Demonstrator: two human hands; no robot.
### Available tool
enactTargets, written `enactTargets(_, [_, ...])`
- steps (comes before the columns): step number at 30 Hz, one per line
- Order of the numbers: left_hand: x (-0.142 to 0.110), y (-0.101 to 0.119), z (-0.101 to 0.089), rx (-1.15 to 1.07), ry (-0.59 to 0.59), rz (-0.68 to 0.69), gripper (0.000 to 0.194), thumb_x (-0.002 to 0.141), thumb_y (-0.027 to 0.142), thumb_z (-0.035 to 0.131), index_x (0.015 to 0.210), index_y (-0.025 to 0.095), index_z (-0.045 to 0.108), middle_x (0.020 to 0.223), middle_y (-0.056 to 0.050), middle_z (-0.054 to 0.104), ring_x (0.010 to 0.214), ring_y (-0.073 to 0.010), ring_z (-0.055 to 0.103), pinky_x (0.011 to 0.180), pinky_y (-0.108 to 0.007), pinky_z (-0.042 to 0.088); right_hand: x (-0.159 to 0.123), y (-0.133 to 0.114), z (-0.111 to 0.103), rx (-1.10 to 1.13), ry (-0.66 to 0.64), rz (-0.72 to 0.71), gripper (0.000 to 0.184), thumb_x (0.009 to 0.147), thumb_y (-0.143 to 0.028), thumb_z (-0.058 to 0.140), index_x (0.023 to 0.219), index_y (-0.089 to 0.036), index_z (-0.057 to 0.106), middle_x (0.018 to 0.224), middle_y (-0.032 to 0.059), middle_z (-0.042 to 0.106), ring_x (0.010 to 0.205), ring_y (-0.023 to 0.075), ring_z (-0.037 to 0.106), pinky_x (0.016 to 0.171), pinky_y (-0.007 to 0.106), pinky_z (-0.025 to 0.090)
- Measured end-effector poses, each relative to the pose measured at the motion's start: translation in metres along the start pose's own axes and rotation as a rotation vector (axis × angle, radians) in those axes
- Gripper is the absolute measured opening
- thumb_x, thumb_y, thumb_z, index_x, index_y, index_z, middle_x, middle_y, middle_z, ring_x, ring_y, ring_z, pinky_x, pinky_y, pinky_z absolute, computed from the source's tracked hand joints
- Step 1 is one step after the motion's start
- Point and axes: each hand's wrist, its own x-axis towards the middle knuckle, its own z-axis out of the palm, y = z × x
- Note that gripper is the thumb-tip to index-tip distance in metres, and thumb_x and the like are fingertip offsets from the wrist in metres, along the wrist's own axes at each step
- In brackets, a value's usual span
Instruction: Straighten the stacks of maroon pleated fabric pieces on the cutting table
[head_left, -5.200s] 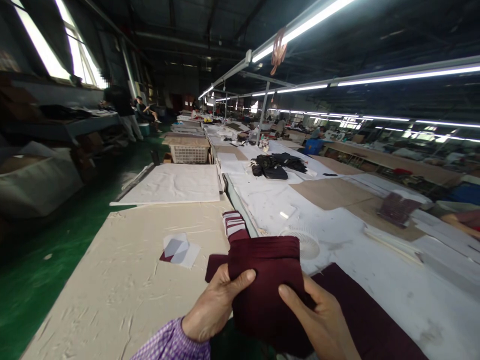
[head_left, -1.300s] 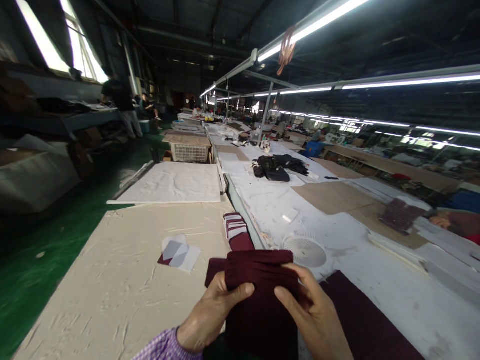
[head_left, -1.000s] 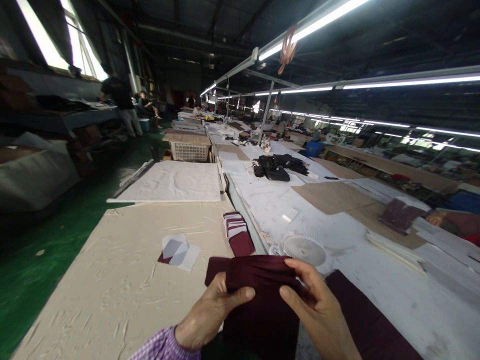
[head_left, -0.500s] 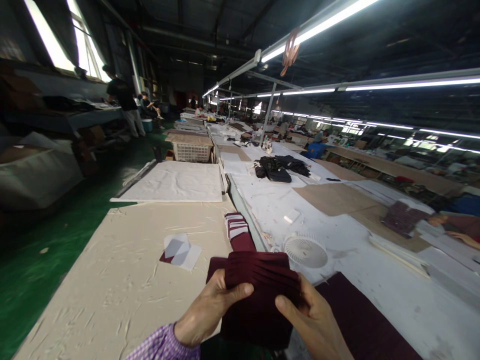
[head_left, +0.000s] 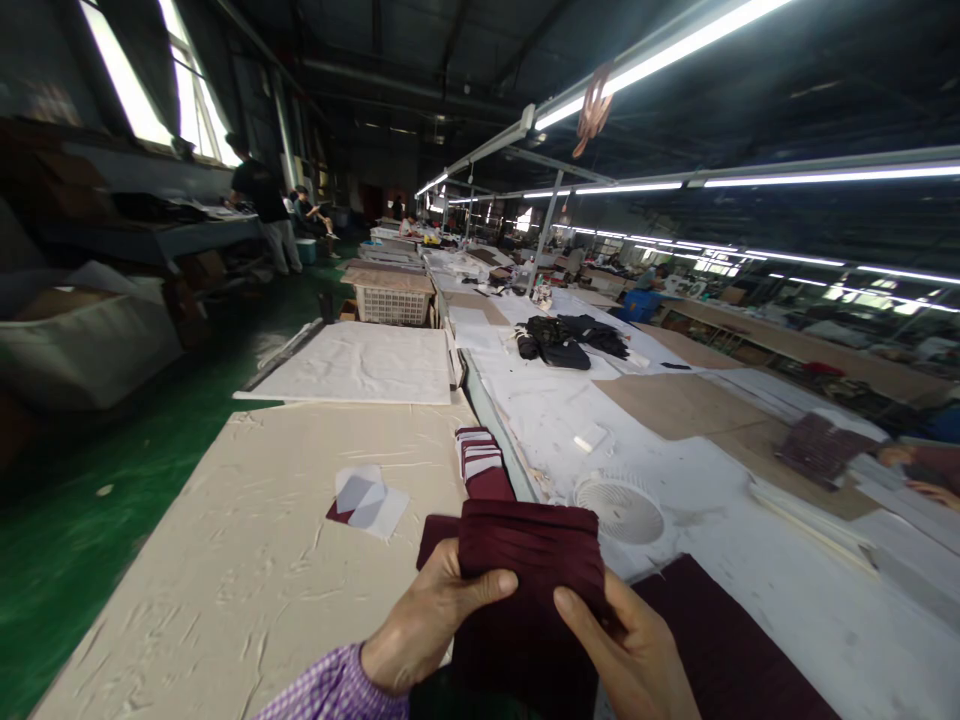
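Observation:
A stack of maroon fabric pieces [head_left: 529, 545] is held up between both hands, its upper part bent into layered folds. My left hand [head_left: 442, 605] grips its left side, thumb across the front and fingers behind. On the right side, my right hand [head_left: 626, 640] pinches it the same way, with its fingers mostly hidden. Just beyond lies a fanned pile of maroon and white pieces [head_left: 481, 460] at the table edge. Loose white and maroon pieces [head_left: 371, 503] rest on the cream-covered table [head_left: 285, 560]. Flat maroon fabric [head_left: 727, 640] lies to the right.
A white round fan [head_left: 619, 507] sits on the white-covered table [head_left: 525, 410], with dark garments [head_left: 566, 340] farther back. A plastic crate [head_left: 394, 300] stands beyond a white-covered board [head_left: 360, 362]. At the right edge, another person's hand [head_left: 934, 490] shows. A person [head_left: 262, 205] stands far left.
The upper edge of the maroon stack looks more even, its folds less spread. My right hand has shifted slightly. The whole view has swung a little, moving the scene rightward.

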Motion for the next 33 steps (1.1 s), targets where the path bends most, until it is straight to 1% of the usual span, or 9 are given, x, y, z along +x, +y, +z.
enactTargets(4, [0.001, -0.003, -0.003, 0.005, 0.051, -0.003, 0.028, 0.076, 0.020, 0.067, 0.103, 0.016, 0.069, 0.095, -0.009, 0.072, 0.086, -0.0217, 0.065, 0.084, -0.034, 0.047, 0.000, -0.003, 0.000, 0.005, 0.060, -0.050, 0.036, 0.073, -0.043, 0.064, 0.099, -0.017, 0.063, 0.098, 0.0086, 0.070, 0.088, 0.0247, 0.065, 0.080, 0.033, 0.054])
enactTargets(9, [-0.002, -0.002, -0.004, 0.059, -0.028, -0.027, 0.029, 0.077, 0.021, 0.065, 0.105, 0.015, 0.068, 0.097, -0.010, 0.071, 0.087, -0.0218, 0.065, 0.086, -0.035, 0.046, 0.001, -0.015, -0.005, 0.047, 0.167, -0.102, 0.044, 0.071, -0.041, 0.068, 0.109, -0.022, 0.056, 0.109, 0.0066, 0.066, 0.094, 0.0211, 0.063, 0.075, 0.027, 0.054])
enactTargets(12, [-0.003, 0.000, -0.004, 0.065, -0.068, -0.033, 0.031, 0.077, 0.021, 0.066, 0.107, 0.015, 0.067, 0.099, -0.011, 0.071, 0.088, -0.0227, 0.064, 0.088, -0.037, 0.045, 0.001, -0.019, -0.005, 0.081, 0.157, -0.080, 0.040, 0.070, -0.039, 0.069, 0.105, -0.022, 0.057, 0.100, 0.0050, 0.068, 0.087, 0.0191, 0.064, 0.071, 0.025, 0.054])
enactTargets(15, [-0.003, 0.001, -0.004, 0.068, -0.067, -0.024, 0.030, 0.077, 0.020, 0.065, 0.106, 0.015, 0.067, 0.098, -0.011, 0.071, 0.088, -0.0229, 0.064, 0.088, -0.038, 0.045, 0.000, -0.016, -0.002, 0.153, 0.125, -0.068, 0.038, 0.070, -0.038, 0.070, 0.102, -0.022, 0.058, 0.095, 0.0043, 0.070, 0.084, 0.0191, 0.066, 0.072, 0.026, 0.054])
enactTargets(18, [-0.002, 0.000, -0.006, 0.074, -0.038, -0.007, 0.028, 0.077, 0.020, 0.065, 0.105, 0.015, 0.068, 0.096, -0.010, 0.071, 0.086, -0.0221, 0.064, 0.085, -0.035, 0.046, -0.002, -0.012, 0.002, 0.180, 0.122, -0.089, 0.038, 0.071, -0.039, 0.069, 0.104, -0.022, 0.059, 0.101, 0.0060, 0.069, 0.089, 0.0214, 0.065, 0.077, 0.029, 0.054])
enactTargets(22, [-0.002, -0.003, -0.008, 0.076, -0.015, -0.004, 0.027, 0.077, 0.019, 0.065, 0.103, 0.016, 0.069, 0.094, -0.008, 0.072, 0.085, -0.0208, 0.064, 0.083, -0.033, 0.046, -0.005, -0.008, 0.002, 0.108, 0.122, -0.160, 0.037, 0.077, -0.042, 0.062, 0.110, -0.023, 0.060, 0.110, 0.0068, 0.067, 0.101, 0.0229, 0.062, 0.084, 0.031, 0.052])
enactTargets(26, [-0.003, -0.002, -0.008, 0.075, -0.026, -0.006, 0.027, 0.077, 0.019, 0.065, 0.103, 0.016, 0.069, 0.095, -0.008, 0.072, 0.085, -0.0209, 0.064, 0.082, -0.032, 0.046, -0.005, -0.006, -0.001, 0.003, 0.133, -0.202, 0.040, 0.080, -0.043, 0.058, 0.114, -0.022, 0.060, 0.118, 0.0067, 0.063, 0.113, 0.0236, 0.055, 0.091, 0.031, 0.049])
enactTargets(30, [-0.006, 0.000, -0.007, 0.083, -0.020, -0.012, 0.026, 0.077, 0.019, 0.065, 0.103, 0.016, 0.069, 0.094, -0.008, 0.072, 0.085, -0.0205, 0.064, 0.085, -0.033, 0.046, -0.006, -0.004, -0.002, -0.031, 0.126, -0.220, 0.041, 0.083, -0.041, 0.056, 0.118, -0.021, 0.059, 0.126, 0.0060, 0.058, 0.120, 0.0226, 0.050, 0.099, 0.034, 0.043])
enactTargets(33, [-0.007, -0.001, -0.008, 0.081, -0.014, -0.016, 0.026, 0.077, 0.020, 0.065, 0.101, 0.016, 0.069, 0.094, -0.008, 0.072, 0.085, -0.0212, 0.064, 0.084, -0.034, 0.046, -0.008, -0.003, -0.001, -0.072, 0.157, -0.235, 0.041, 0.084, -0.041, 0.053, 0.118, -0.021, 0.059, 0.130, 0.0045, 0.055, 0.126, 0.0225, 0.043, 0.103, 0.036, 0.040])
